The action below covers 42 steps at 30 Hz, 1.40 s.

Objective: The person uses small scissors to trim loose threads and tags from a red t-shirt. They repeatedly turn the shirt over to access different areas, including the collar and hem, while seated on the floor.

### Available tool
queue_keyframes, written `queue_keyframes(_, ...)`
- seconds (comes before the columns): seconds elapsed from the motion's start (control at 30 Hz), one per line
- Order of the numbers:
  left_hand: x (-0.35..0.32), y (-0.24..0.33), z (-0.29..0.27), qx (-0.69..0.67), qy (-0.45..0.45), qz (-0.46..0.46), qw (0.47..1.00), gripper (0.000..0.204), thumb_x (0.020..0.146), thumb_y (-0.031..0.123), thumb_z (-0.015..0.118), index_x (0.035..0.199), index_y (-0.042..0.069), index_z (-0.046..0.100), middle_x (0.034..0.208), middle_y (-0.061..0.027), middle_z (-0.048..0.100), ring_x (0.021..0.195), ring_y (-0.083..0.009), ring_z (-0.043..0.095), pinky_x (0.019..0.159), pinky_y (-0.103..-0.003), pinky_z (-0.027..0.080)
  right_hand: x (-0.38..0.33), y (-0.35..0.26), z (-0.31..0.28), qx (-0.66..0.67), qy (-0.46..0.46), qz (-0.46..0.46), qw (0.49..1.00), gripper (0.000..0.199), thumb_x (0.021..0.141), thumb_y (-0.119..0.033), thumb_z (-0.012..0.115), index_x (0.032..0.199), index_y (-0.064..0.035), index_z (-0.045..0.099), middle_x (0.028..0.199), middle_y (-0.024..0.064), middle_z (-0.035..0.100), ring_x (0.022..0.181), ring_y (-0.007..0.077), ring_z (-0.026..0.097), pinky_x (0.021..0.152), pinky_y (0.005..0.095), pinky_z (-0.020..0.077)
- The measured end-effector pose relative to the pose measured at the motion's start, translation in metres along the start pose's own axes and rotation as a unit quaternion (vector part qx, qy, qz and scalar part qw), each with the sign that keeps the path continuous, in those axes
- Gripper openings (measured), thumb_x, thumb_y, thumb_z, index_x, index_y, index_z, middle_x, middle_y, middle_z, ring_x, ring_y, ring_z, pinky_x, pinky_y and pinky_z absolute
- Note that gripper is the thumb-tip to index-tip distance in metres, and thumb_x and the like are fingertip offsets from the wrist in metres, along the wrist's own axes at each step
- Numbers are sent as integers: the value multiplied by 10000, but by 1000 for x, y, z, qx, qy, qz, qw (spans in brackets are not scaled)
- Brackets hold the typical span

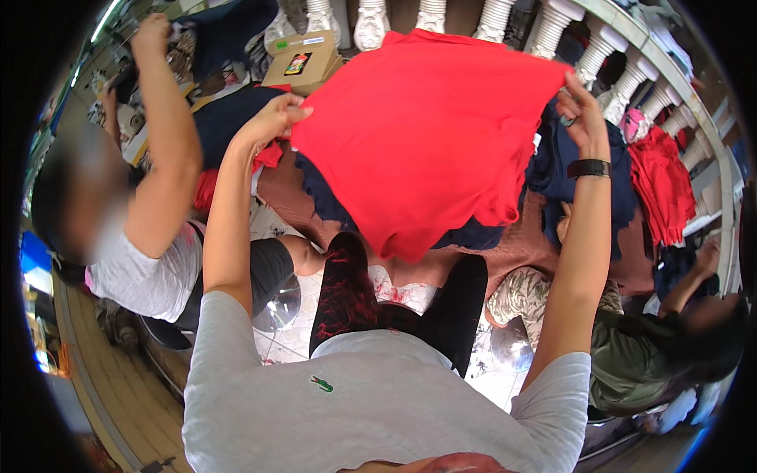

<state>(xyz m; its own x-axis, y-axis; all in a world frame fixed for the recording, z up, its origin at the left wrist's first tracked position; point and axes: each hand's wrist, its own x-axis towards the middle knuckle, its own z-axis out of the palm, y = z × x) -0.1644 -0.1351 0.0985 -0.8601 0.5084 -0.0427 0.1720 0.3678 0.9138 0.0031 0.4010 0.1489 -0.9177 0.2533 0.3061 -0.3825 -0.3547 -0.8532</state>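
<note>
I hold a large red garment spread out in front of me at arm's length. My left hand pinches its left edge and my right hand grips its upper right corner; a black band sits on that wrist. The cloth hangs over a pile of dark navy garments lying on a brown cloth. My grey shirt fills the bottom of the view.
A person in a grey shirt sits at my left with one arm raised. Another person in olive green sits at the right. A cardboard box, white balusters and more red clothes lie beyond.
</note>
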Motion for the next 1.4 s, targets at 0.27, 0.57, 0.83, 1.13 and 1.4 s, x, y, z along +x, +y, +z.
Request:
queue_keyframes(0.27,-28,-37,10,-32,1,-10,999,188,1011,305,666,1049,127,618,873,105,540,735,-7,493,701,-165,430,-24,7,26,-166,58,2,984,272,916,-193,776,1107,-99,606,665,-127,399,474,-4,303,451,200,215)
queue_keyframes(0.57,-41,-41,96,259,279,341,860,169,857,89,781,945,15,658,867,-109,622,780,-176,610,724,-313,492,-30,35,48,-266,20,21,963,435,914,-213,783,1259,-33,589,651,-131,394,509,-12,313,478,207,203)
queue_keyframes(0.83,-146,-46,124,-3,-97,132,987,60,925,-17,655,869,-13,679,769,-20,664,780,-100,657,718,-263,524,-42,32,34,-315,82,23,945,263,910,-218,792,812,-193,549,641,-138,398,500,-10,305,468,226,181)
queue_keyframes(1.13,-55,-39,119,156,360,261,882,158,893,111,756,921,-24,679,777,-101,670,667,-147,629,630,-304,513,-36,54,60,-284,76,20,955,205,896,-224,806,819,-181,620,635,-140,441,500,-3,336,478,221,213)
queue_keyframes(1.4,-141,-20,106,83,-139,183,970,102,815,-50,665,902,-10,701,846,-63,705,756,-154,662,721,-300,527,-45,42,34,-292,123,-12,948,230,896,-234,809,822,-175,599,614,-135,402,483,-4,305,464,221,181)
